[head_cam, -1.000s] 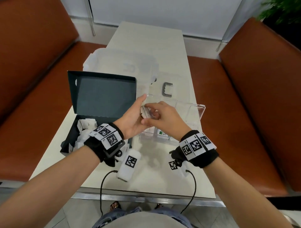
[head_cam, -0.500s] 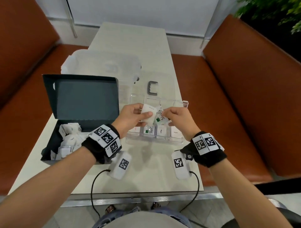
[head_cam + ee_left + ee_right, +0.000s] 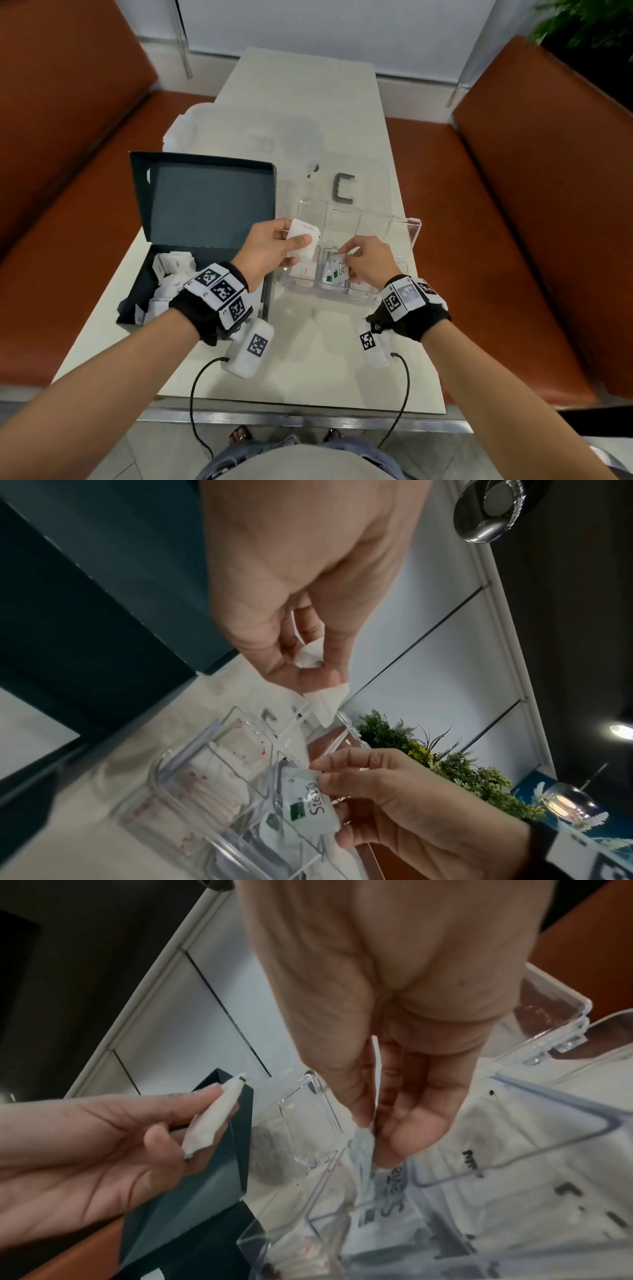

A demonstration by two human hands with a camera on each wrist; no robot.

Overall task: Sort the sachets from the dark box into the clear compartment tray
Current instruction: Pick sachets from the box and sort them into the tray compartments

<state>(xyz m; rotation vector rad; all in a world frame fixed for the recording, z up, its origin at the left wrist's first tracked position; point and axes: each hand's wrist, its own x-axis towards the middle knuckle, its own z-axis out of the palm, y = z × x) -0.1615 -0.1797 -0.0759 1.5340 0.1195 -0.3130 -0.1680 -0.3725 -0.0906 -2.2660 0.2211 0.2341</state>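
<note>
Right hand pinching green sachet by its top edge, long axis upright, lowering into a near-row tray compartment directly beneath; left hand pinching white sachet just left, above the neighbouring compartment; box further left.

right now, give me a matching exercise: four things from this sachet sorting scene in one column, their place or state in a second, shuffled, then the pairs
Things:
1. Stevia sachet
2. white sachet with red print
3. dark box
4. grey clip

Places or states:
A. lid open, white sachets inside
B. pinched by the right hand over the clear tray
C. lying on the table beyond the tray
D. held by the left hand

Pairs: 1-B, 2-D, 3-A, 4-C
</note>
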